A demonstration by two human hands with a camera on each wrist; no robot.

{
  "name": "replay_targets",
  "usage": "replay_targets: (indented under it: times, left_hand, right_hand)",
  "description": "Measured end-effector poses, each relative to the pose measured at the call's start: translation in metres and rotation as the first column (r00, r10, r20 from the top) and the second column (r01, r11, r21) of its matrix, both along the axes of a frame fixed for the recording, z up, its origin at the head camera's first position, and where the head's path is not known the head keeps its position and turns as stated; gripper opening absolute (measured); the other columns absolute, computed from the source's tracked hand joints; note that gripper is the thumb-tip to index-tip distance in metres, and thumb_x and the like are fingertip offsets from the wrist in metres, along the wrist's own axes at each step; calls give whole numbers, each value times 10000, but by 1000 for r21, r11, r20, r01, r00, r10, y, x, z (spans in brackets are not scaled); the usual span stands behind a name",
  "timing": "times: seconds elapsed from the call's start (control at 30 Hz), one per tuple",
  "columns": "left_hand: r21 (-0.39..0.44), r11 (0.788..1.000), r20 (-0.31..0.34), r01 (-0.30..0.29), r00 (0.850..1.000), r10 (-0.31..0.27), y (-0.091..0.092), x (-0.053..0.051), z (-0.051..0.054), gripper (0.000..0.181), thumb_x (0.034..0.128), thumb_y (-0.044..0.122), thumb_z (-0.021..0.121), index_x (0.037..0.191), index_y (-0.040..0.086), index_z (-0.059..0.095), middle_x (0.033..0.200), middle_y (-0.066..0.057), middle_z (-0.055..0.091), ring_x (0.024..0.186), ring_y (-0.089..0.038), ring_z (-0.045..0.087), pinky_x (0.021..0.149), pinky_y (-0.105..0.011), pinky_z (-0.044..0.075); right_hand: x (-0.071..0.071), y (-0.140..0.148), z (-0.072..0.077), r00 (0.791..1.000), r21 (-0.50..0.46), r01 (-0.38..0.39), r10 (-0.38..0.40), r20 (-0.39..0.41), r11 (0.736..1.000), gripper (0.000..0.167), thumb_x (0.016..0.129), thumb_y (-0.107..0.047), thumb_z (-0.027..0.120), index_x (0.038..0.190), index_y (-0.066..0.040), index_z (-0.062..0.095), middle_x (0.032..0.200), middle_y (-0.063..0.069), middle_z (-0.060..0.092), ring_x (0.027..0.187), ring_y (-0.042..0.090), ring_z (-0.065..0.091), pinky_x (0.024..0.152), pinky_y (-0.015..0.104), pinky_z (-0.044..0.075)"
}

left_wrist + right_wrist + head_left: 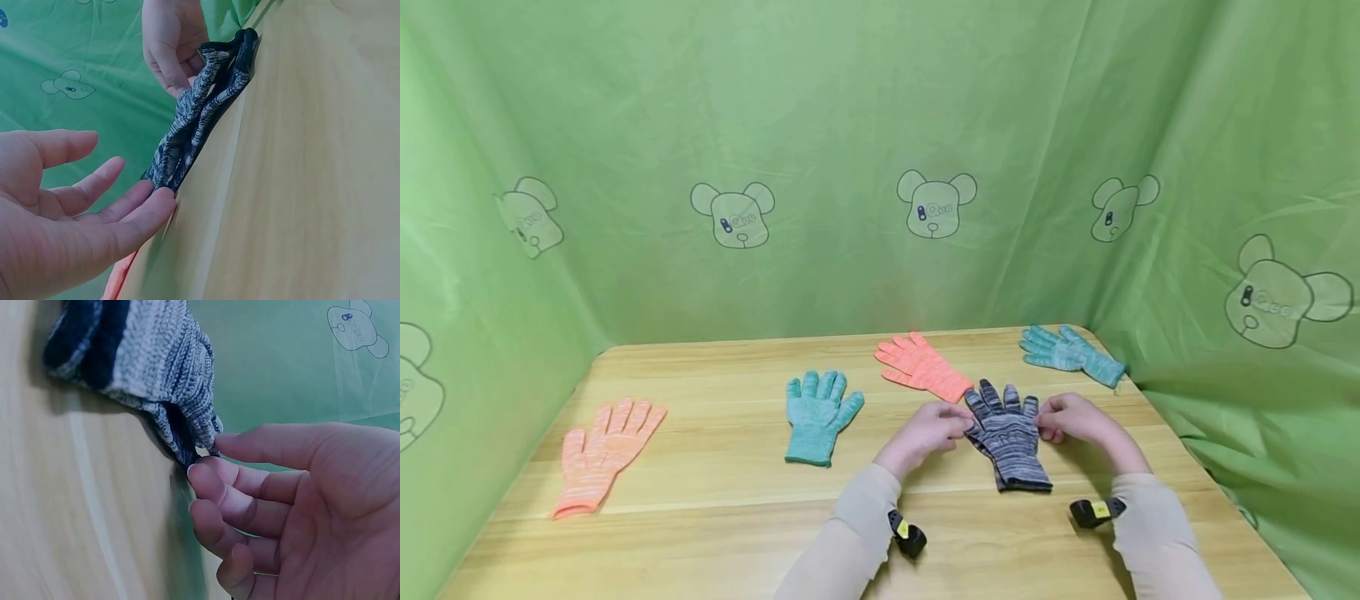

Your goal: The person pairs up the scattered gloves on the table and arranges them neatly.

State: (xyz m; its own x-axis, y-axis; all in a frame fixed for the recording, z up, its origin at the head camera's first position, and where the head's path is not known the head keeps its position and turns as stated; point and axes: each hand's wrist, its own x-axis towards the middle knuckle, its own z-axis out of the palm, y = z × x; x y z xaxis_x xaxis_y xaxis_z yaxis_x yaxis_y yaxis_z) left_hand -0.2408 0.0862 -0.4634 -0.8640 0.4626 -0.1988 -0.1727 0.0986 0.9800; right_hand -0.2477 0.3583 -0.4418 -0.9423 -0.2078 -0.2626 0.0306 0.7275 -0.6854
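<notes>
A black-and-grey knit glove (1011, 442) lies on the table with its fingers pointing away and its dark cuff towards me. Its edges look doubled, and I cannot tell whether a second glove is beneath. My left hand (931, 429) pinches its left edge between fingertips, the other fingers spread in the left wrist view. On the opposite edge, my right hand (1073, 418) pinches the knit fabric (165, 369) between thumb and index finger, the remaining fingers loosely curled. Just behind lies a coral glove (922, 367), close to the grey glove's fingertips.
A teal glove (817, 417) lies left of my hands, and a light-orange glove (606, 454) farther left. Another teal glove (1071, 354) rests at the back right corner. Green cloth (835, 275) with bear-head drawings walls the wooden table (715, 533) on three sides.
</notes>
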Motion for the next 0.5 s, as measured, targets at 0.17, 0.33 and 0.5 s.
replay_targets:
  times: [0.17,0.33,0.5]
  left_hand:
    - [31,999,5,-13,1000,13,-2,0,1,323,933,153,610,1208,-17,622,1207,-115,654,1155,-296,609,995,-417,525]
    - [63,997,0,-40,999,41,-2,1,4,279,934,130,604,1174,-9,641,1205,-131,654,1152,-296,611,1003,-410,521]
    - [42,999,-33,-6,999,8,-1,1,3,312,943,149,611,1201,-25,633,1241,-144,649,1139,-223,622,1005,-388,522]
  right_hand:
    - [0,1,0,1000,1,0,0,8,1000,210,939,-132,579,902,67,634,722,60,636,635,150,571,564,284,498]
    - [0,1,2,1000,0,-17,17,7,1000,228,926,-131,588,916,83,666,706,57,657,635,154,590,580,278,506]
    - [0,2,3,999,9,-42,41,24,999,232,912,-144,600,942,64,698,716,62,684,661,169,612,617,272,516]
